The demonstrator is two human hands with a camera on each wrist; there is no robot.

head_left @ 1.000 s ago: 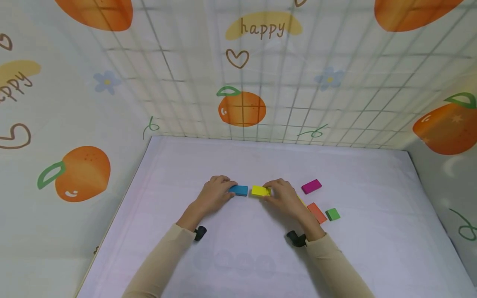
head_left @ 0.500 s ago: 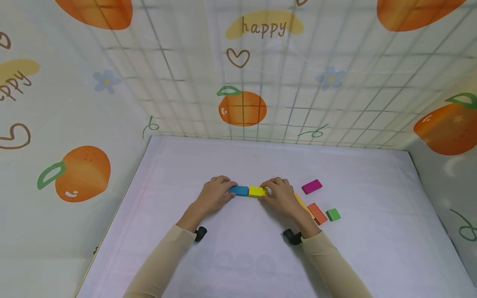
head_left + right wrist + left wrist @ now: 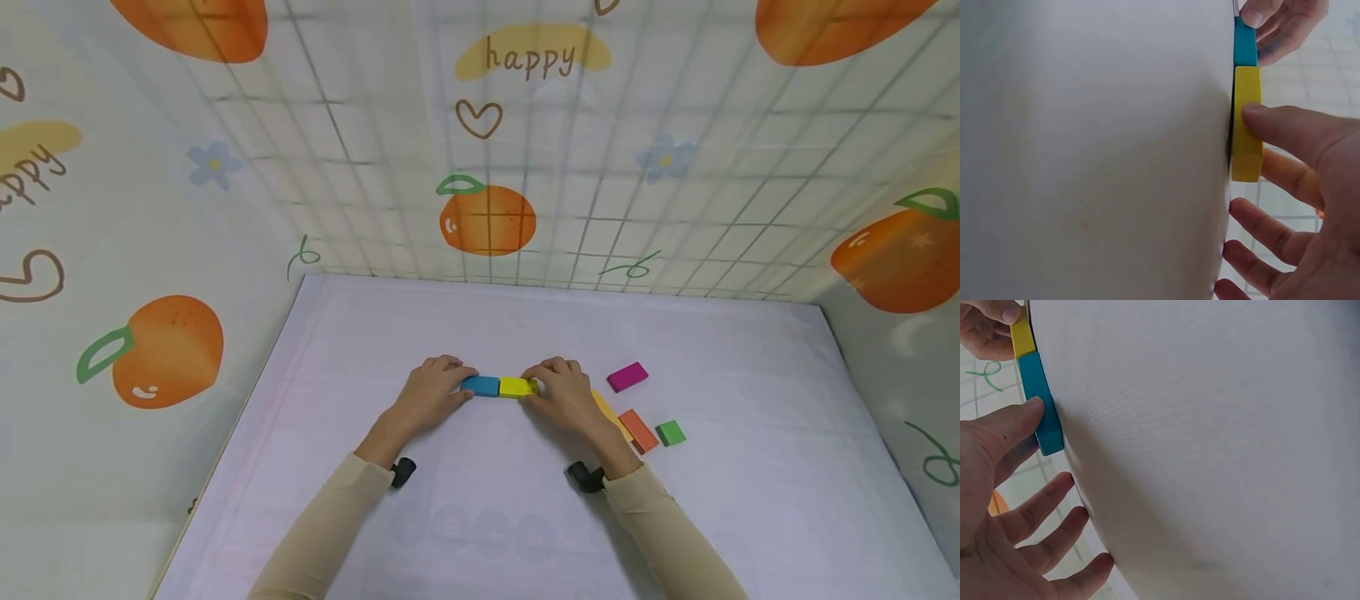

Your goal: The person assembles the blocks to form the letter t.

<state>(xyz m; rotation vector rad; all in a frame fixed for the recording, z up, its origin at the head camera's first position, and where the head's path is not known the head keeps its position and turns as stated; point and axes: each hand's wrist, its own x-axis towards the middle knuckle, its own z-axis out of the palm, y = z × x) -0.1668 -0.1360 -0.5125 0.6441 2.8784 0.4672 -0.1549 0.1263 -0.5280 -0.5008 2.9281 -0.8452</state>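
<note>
A blue rectangular block [image 3: 483, 386] and a yellow rectangular block [image 3: 514, 387] lie end to end on the white table, their short ends touching. My left hand [image 3: 431, 393] pinches the blue block near its outer end between thumb and index finger; in the left wrist view the other fingertips rest on the tabletop. With thumb and index finger my right hand [image 3: 564, 395] pinches the yellow block [image 3: 1247, 125]. In the right wrist view a thin dark gap shows under that block's edge, and the blue block [image 3: 1245, 45] meets its far end.
Right of my right hand lie a magenta block [image 3: 627, 377], an orange block [image 3: 639, 431], a green block [image 3: 671, 433] and a yellow-orange piece [image 3: 612, 414] partly hidden by the wrist. A printed curtain [image 3: 360, 217] stands behind the white table [image 3: 420, 317].
My right hand has moved left with the yellow block, and the gap between it and the blue block has closed. The left hand and blue block have stayed in place.
</note>
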